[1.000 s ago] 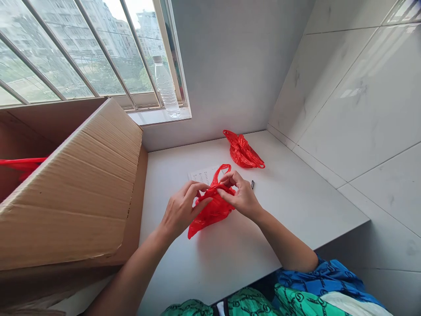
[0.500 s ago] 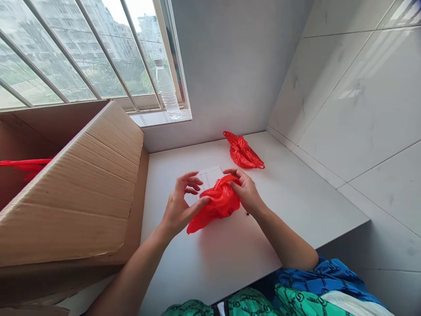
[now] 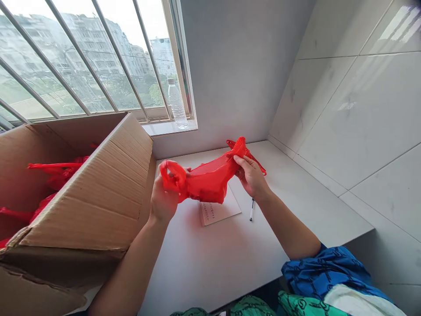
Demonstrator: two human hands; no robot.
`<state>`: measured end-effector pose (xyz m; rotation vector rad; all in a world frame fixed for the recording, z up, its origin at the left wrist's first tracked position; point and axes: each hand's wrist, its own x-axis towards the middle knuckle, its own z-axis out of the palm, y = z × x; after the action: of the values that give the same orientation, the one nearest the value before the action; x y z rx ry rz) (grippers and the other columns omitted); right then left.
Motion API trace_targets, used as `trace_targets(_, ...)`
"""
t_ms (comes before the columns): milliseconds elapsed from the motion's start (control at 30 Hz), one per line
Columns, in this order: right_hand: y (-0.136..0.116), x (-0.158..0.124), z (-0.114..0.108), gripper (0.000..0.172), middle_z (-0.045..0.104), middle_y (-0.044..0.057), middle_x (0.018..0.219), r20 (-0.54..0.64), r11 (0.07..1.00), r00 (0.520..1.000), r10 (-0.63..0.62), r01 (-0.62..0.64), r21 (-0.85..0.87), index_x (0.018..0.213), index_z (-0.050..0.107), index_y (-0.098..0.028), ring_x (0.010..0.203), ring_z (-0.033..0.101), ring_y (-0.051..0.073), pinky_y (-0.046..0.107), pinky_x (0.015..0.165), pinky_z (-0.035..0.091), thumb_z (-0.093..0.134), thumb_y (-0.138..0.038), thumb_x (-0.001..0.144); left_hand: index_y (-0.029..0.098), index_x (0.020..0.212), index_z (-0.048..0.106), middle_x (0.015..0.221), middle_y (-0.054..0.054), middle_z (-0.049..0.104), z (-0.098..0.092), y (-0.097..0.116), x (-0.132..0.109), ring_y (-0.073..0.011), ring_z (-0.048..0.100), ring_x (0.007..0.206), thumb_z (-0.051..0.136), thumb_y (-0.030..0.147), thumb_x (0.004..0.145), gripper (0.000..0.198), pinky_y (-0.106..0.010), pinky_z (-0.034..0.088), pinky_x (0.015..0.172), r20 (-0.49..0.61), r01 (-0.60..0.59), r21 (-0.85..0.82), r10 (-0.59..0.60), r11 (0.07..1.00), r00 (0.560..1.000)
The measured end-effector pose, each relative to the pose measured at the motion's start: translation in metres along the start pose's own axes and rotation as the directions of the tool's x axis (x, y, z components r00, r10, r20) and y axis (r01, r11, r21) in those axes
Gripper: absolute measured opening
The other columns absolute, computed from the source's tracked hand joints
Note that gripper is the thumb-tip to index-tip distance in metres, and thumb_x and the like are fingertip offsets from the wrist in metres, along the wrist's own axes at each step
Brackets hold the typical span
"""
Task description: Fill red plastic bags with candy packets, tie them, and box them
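Note:
A red plastic bag (image 3: 210, 177) is stretched between my two hands above the white table. My left hand (image 3: 166, 193) is closed on its left end, where a handle loop sticks up. At the other end, my right hand (image 3: 251, 174) pinches the gathered plastic between thumb and fingers. What the bag holds, if anything, I cannot make out. Below it lies a white notepad (image 3: 223, 213) with rows of small writing, partly covered by the bag. A second red bag (image 3: 255, 160) rests behind my right hand, mostly hidden.
An open cardboard box (image 3: 95, 193) with several red bags (image 3: 62, 175) inside stands at the left. A pen (image 3: 251, 210) lies right of the notepad. On the windowsill is a clear bottle (image 3: 177, 105). Tiled wall (image 3: 345, 118) bounds the right side.
My hands have lifted the bag and pulled it out lengthwise. My left hand, loosely spread before, now grips one end. The view has tilted up, and the notepad and pen show more.

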<state>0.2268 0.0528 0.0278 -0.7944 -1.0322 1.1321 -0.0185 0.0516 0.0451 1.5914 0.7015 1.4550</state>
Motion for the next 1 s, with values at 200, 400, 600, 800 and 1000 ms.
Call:
trace_targets(200,0.006,-0.006,-0.005,0.028,0.072,-0.001,0.093,0.025,0.969,0.988,0.155,-0.157,0.190,0.100,0.066,-0.025,0.085,0.067,0.016,0.029,0.077,0.057,0.072,-0.017,0.074,0.026,0.110,0.070,0.051,0.009,0.046,0.003,0.005,-0.019,-0.0097,0.046,0.049,0.046,0.050,0.098,0.036,-0.047,0.034,0.112,0.359,-0.283,0.784,-0.032,0.552,0.933)
trace_targets(400,0.019,-0.013,-0.017,0.038,0.059,-0.009,0.069,0.083,0.900,0.969,0.234,-0.248,0.358,0.085,0.061,-0.027,0.059,0.054,0.009,0.019,0.056,0.047,0.070,-0.001,0.059,0.019,0.053,0.063,0.057,-0.001,0.056,0.009,-0.013,-0.028,-0.0131,0.054,0.062,0.033,0.037,0.103,0.061,-0.048,0.033,0.107,0.277,-0.238,0.948,-0.178,0.213,0.944)
trace_targets(600,0.016,-0.039,-0.023,0.027,0.064,0.003,0.096,0.196,0.972,0.977,0.080,-0.033,-0.233,0.059,0.061,-0.021,0.075,0.057,0.015,0.030,0.064,0.047,0.053,-0.025,0.084,0.020,0.081,0.074,0.119,-0.013,0.063,0.014,-0.033,-0.037,-0.0293,0.057,0.108,0.068,0.036,0.083,0.017,-0.061,0.021,0.112,0.221,-0.230,0.973,-0.171,-0.033,0.960)
trace_targets(800,0.031,-0.054,-0.019,0.029,0.056,0.013,0.135,0.128,0.082,0.983,-0.134,0.140,-0.987,0.108,0.069,-0.020,0.116,0.056,0.032,0.037,0.068,0.053,0.069,-0.037,0.085,0.028,0.126,0.064,0.138,-0.018,0.053,0.007,-0.042,-0.049,-0.0373,0.049,0.123,0.087,0.031,0.062,0.068,-0.076,-0.006,0.110,0.258,-0.296,0.953,-0.342,-0.065,0.904)
trace_targets(1000,0.031,-0.059,-0.026,0.071,0.032,0.024,0.155,0.204,-0.205,0.978,-0.041,0.192,-0.960,0.134,0.052,-0.014,0.125,0.050,0.041,0.053,0.086,0.053,0.084,-0.027,0.072,0.023,0.077,0.071,0.126,-0.008,0.066,0.004,-0.022,-0.049,-0.0356,0.049,0.130,0.069,0.044,0.086,0.022,-0.071,-0.003,0.115,0.455,-0.435,0.890,-0.190,0.138,0.870)
